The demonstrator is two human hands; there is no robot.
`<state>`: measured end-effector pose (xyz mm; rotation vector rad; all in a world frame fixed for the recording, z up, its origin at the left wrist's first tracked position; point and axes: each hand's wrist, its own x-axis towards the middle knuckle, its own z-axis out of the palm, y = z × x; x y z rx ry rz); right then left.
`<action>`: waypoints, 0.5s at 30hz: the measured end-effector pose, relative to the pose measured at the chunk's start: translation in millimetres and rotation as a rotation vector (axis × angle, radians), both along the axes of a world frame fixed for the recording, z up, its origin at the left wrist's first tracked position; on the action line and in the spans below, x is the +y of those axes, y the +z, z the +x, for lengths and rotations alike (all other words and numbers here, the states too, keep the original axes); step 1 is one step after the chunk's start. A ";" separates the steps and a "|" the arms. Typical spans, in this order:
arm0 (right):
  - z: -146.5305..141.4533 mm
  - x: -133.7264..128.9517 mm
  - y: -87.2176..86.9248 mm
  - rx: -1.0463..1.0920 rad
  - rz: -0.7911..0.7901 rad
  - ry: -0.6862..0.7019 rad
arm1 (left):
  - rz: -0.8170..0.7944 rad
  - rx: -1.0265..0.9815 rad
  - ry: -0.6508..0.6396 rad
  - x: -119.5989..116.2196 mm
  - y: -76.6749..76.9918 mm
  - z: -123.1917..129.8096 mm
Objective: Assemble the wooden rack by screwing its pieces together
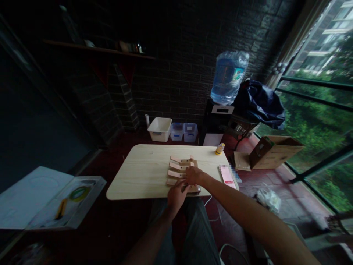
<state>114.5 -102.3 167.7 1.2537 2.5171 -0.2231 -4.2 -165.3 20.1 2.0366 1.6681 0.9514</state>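
Observation:
Several pale wooden strips (176, 166) with dark holes lie side by side on the light wooden table (138, 178), near its front edge. Their right ends meet a brown block or base (196, 188), partly covered by my hands. My left hand (176, 197) is closed at the nearest strip (171, 182), its fingertips over the strip's right part. Just above and to the right, my right hand (193, 175) reaches down onto the wooden pieces with bent fingers pressed together. The two hands nearly touch, and whatever lies between the right fingertips is hidden.
On the table's right side are a small yellow-capped bottle (220, 149) and a phone (228, 176) with a pink screen. Behind stand plastic bins (160, 129) and a water dispenser (217, 121). An open white case (79, 198) is at left, a cardboard box (273, 152) at right.

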 end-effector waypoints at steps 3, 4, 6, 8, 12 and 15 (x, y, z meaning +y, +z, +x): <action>1.2 -4.6 14.4 -0.082 -0.033 0.002 | 0.013 -0.009 -0.006 -0.7 1.9 -0.9; 1.5 -6.5 18.2 -0.089 -0.012 0.003 | 0.013 -0.010 -0.005 -0.5 2.1 -1.1; 1.6 -10.3 22.6 -0.096 0.050 0.013 | 0.009 -0.015 -0.012 0.2 2.0 -1.4; 2.0 -13.2 22.6 -0.097 0.095 0.043 | -0.002 -0.020 -0.021 0.9 0.9 -1.4; 5.7 -13.7 15.4 -0.072 0.099 0.115 | -0.019 -0.027 0.000 1.6 -2.4 -1.3; 8.4 -10.4 8.8 -0.023 0.096 0.104 | -0.015 -0.040 0.006 1.5 -2.5 -1.4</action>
